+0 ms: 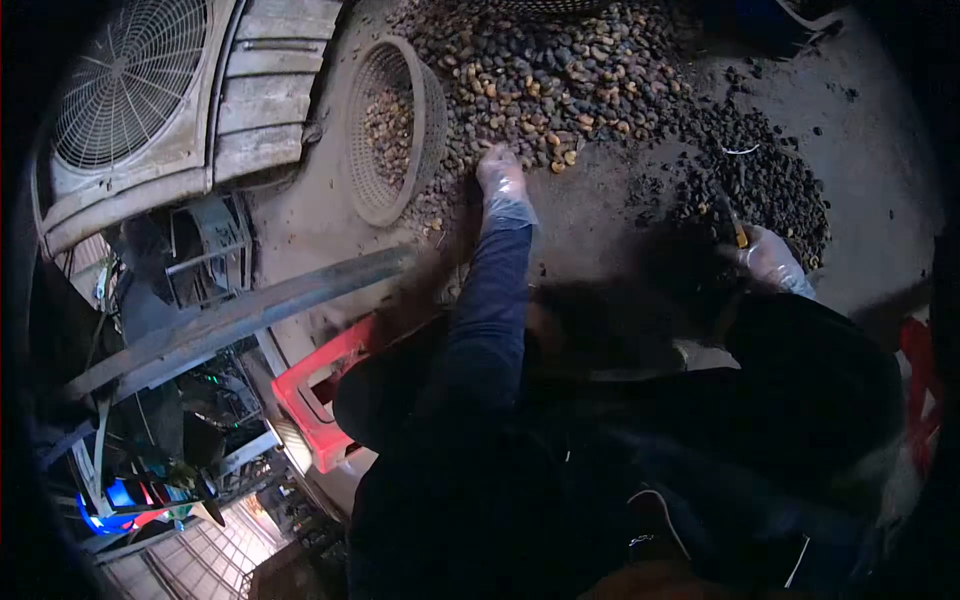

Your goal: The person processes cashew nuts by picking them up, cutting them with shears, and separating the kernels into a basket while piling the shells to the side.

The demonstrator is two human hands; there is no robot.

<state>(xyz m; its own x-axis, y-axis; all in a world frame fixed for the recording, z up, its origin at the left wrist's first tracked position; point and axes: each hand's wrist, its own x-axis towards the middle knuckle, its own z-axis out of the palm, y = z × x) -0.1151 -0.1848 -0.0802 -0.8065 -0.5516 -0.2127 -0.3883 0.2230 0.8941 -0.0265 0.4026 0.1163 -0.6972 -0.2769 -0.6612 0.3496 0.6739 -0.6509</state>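
My left hand (pixel 502 178), in a clear plastic glove, reaches to the near edge of a large pile of brown nuts (pixel 560 75). Its fingertips touch the pile, and whatever they hold is too small to tell. On the right, my right hand (pixel 768 255), also gloved, is closed around a tool with a yellow-orange part (pixel 740 235). The tool's dark end points at a heap of dark pieces (pixel 765 185). A round plastic basket (pixel 425 130) leans on its side left of the nut pile, with smaller nuts inside it.
A fan with a round grille (pixel 120 75) stands at the upper left. A long beam (pixel 240 310) crosses the left side, near a red plastic stool (pixel 320 440). A dark blue container (pixel 765 25) lies at the top right. A white curved strip (pixel 741 151) rests on the dark heap.
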